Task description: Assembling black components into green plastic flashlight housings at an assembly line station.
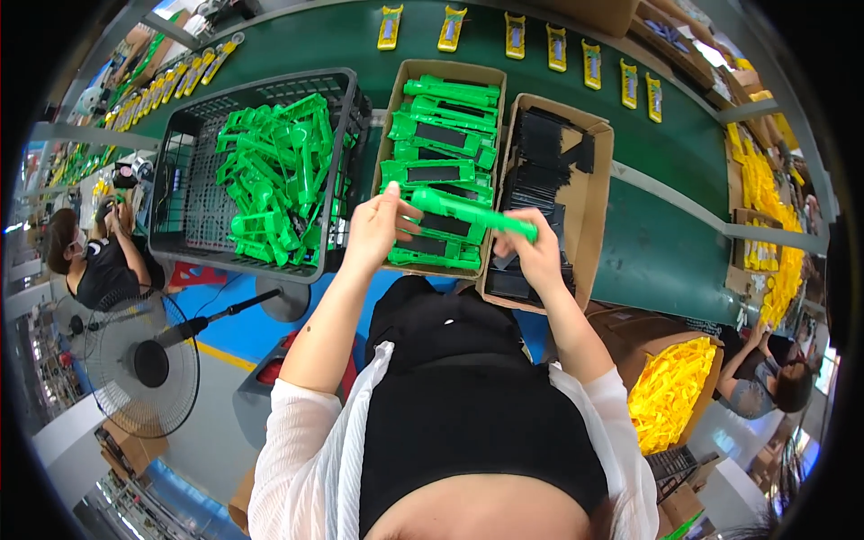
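Observation:
A long green plastic casing (470,212) is gripped at its right end by my right hand (533,247), slanting over a cardboard box (389,144). My left hand (380,227) is close to the casing's other end, fingers apart and apparently holding nothing. Beneath both hands, that box carries a column of similar green casings (441,135), several with a black strip on their face. Flat black strips (533,166) are stacked in a second cardboard box (589,216), just right of the first; my right hand hovers by its near left side.
Left of the boxes, a black plastic crate (247,263) contains a heap of loose green casings (279,171). Spaced yellow pieces (515,36) lie along the green conveyor (333,40) behind. A fan (148,362) stands low left; yellow parts (670,391) fill a carton at right. Two people sit nearby.

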`<state>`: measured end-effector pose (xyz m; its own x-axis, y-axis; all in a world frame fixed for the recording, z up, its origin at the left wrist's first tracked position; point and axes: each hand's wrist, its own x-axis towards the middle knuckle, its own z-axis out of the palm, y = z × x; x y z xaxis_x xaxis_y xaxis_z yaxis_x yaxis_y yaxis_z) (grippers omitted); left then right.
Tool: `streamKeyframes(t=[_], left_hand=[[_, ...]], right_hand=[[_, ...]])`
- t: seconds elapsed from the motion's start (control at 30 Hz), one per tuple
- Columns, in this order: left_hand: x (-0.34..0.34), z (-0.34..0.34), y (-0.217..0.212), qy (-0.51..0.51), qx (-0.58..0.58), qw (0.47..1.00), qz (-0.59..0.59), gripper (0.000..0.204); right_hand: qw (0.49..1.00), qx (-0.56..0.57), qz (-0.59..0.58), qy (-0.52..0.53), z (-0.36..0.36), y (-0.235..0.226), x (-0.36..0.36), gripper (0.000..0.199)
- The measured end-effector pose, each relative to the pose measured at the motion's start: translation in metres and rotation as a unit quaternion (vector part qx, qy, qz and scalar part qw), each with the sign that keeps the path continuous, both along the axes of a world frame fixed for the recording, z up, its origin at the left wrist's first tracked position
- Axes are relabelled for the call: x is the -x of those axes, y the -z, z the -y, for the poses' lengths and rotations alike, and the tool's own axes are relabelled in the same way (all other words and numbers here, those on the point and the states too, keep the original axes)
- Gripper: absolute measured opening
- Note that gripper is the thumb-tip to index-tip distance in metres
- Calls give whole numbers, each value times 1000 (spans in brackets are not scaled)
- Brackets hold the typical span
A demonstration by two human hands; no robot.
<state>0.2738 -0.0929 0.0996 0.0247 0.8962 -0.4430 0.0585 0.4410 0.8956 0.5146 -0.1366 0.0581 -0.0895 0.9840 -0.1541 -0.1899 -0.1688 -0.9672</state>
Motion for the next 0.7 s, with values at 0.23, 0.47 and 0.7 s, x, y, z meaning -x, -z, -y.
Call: streamKeyframes(t=[0.23, 0.47, 0.7], left_hand=[[21, -18, 28, 74, -404, 827, -382, 23], [-18, -90, 81, 246, -404, 735, -486, 58], [-25, -77, 94, 425, -288, 693, -506, 69]], right_hand=[[922, 158, 353, -1, -100, 29, 26, 55], [763, 174, 617, 82, -67, 47, -18, 40], [699, 325, 636, -28, 5, 60, 2, 55]])
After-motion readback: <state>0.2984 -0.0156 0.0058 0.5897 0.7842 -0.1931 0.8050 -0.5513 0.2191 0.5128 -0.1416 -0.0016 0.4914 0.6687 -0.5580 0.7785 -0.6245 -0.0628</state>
